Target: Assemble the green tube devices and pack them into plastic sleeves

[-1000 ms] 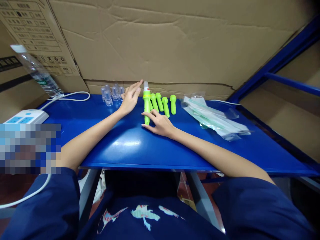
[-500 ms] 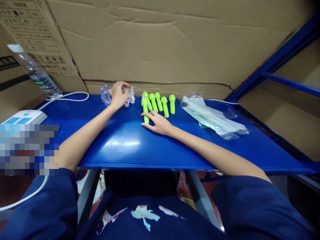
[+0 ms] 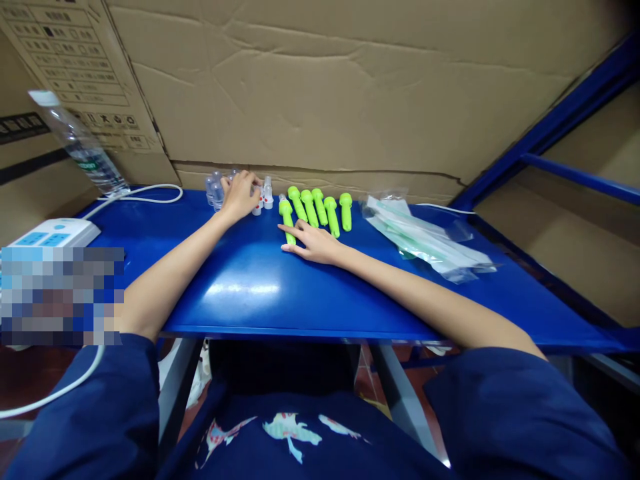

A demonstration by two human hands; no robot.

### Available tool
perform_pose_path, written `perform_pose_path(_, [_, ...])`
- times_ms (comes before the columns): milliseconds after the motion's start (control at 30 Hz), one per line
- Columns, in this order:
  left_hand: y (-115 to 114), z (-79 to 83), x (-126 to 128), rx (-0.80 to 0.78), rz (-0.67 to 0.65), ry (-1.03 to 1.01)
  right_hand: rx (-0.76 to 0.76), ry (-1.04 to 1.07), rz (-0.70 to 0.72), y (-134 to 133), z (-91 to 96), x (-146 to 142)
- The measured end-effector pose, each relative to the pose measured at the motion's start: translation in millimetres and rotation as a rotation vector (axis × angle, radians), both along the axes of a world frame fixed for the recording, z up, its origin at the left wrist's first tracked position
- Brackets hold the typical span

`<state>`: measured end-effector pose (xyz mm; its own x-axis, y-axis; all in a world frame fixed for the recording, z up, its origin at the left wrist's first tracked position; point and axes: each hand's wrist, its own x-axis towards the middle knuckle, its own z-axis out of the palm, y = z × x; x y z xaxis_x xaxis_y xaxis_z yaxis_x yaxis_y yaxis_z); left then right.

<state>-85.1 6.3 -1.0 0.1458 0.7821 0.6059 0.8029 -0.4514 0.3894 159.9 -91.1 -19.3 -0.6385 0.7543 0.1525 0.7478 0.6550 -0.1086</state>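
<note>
Several lime-green plastic pieces [image 3: 319,207] lie side by side near the back of the blue table [image 3: 260,287]. My right hand [image 3: 311,243] rests flat on the table, fingers spread, its fingertips touching the leftmost green piece [image 3: 287,219]. My left hand [image 3: 240,194] reaches to the back edge with its fingers curled over a cluster of small clear caps [image 3: 215,190]. Two small white-and-red caps [image 3: 264,198] stand just right of that hand. What lies under the left fingers is hidden.
Clear plastic bags [image 3: 429,238] lie at the right of the table. A white power strip [image 3: 54,233] with its cable sits at the left, beside a leaning plastic water bottle [image 3: 79,145]. Cardboard sheets form the back wall. A blue shelf frame [image 3: 560,120] rises on the right.
My left hand left the upright green piece and moved left to the clear caps, fingers curling. The green piece now lies flat under my right fingertips. Small white-and-red caps appeared beside the left hand.
</note>
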Motion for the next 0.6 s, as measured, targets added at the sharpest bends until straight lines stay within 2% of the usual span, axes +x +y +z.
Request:
perform_pose_path(200, [-1, 1.8, 0, 0.038, -0.002, -0.020, 0.015, -0.078, -0.004, 5, 10.2, -12])
perform_pose_path(367, [-6, 9.2, 2, -0.021, 0.012, 0.037, 0.012, -0.090, -0.070, 14, 11.3, -21])
perform_pose_path(533, [-14, 18.4, 2, -0.079, -0.024, 0.148, 0.072, -0.008, -0.109, 30, 11.0, -20])
perform_pose_path(600, [-17, 21.5, 2, -0.103, -0.046, 0.213, 0.123, 0.034, -0.170, 37, 13.9, -18])
